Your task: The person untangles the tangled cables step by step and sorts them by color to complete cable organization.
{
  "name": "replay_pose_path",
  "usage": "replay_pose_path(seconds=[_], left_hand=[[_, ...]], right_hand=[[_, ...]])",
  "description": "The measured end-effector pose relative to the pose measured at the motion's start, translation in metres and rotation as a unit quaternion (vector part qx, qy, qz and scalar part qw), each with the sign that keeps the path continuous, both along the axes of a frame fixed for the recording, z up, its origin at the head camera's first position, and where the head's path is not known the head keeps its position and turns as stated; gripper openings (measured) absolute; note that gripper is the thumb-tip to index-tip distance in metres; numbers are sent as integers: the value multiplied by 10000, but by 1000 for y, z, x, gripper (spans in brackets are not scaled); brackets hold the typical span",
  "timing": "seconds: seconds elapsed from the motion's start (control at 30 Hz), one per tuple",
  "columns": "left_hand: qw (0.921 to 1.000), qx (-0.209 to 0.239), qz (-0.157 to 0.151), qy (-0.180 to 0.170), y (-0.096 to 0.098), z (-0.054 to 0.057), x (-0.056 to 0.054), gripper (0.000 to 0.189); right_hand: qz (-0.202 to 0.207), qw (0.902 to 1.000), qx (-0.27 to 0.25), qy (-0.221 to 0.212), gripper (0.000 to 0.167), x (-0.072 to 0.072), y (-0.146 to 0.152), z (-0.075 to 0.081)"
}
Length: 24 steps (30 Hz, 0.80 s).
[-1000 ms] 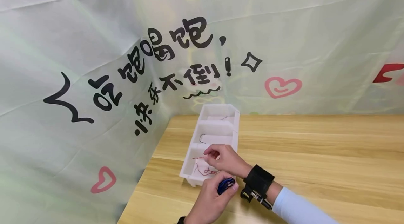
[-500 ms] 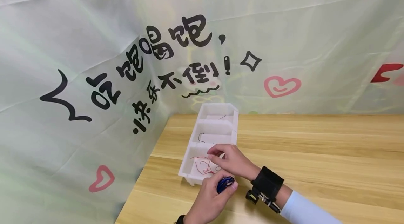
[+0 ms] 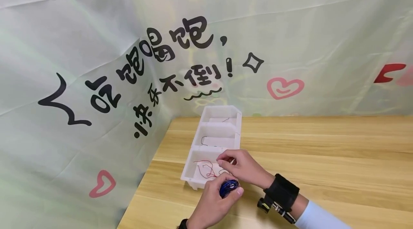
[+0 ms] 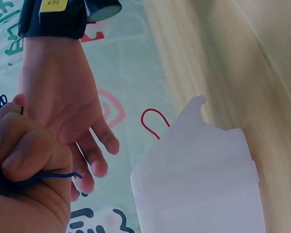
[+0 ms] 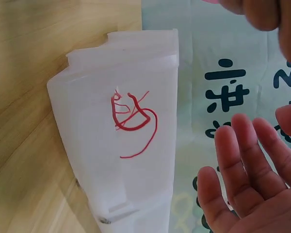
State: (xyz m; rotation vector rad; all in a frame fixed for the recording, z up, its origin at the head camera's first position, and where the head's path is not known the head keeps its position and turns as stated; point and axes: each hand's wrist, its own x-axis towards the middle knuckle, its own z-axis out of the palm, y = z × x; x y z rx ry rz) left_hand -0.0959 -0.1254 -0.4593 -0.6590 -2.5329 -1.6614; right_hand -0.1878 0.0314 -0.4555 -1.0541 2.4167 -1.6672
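My left hand (image 3: pixel 213 200) grips a bundle of blue and dark wires (image 3: pixel 229 188) between curled fingers and thumb, in front of the nearest bin. In the left wrist view, one blue wire end (image 4: pixel 63 175) sticks out past the fist. My right hand (image 3: pixel 243 167) hovers over the right side of that white bin (image 3: pixel 190 174), its fingers loosely bent and nothing seen between them. Several red wires (image 5: pixel 133 129) lie in the bin, partly hidden by my hands in the head view. A red loop (image 4: pixel 155 110) pokes above the bin's edge in the left wrist view.
Behind the nearest bin, two more white compartments stand in a row. The middle one (image 3: pixel 222 132) holds a thin dark wire (image 3: pixel 202 140), the far one (image 3: pixel 214 112) another. A printed cloth (image 3: pixel 290 42) hangs along the back and left of the wooden table (image 3: pixel 322 150).
My right hand has drawn a little to the right, uncovering more of the red wires in the nearest bin. The left hand stays nearly in place with the wire bundle.
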Motion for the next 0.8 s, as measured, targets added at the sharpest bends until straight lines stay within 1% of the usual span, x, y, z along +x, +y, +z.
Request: replay_pose_path(seconds=[0.17,0.3,0.43,0.6,0.8], left_hand=[[9999,25,-83,81,0,0,0,10],[9998,54,-151,141,0,1,0,11],[9998,0,-160,106,1,2,0,11],[9999,-111,-78,95,1,2,-1,6],[9995,-191,121,228,1,1,-3,12]], right_hand=[[-19,9999,-20,109,11,4,9,0],[-63,10000,-11,65,11,7,15,1],[-72,10000,-5,7,11,8,18,0],[-60,10000,-14,26,11,10,21,0],[-80,9999,-77,49,11,14,27,5]])
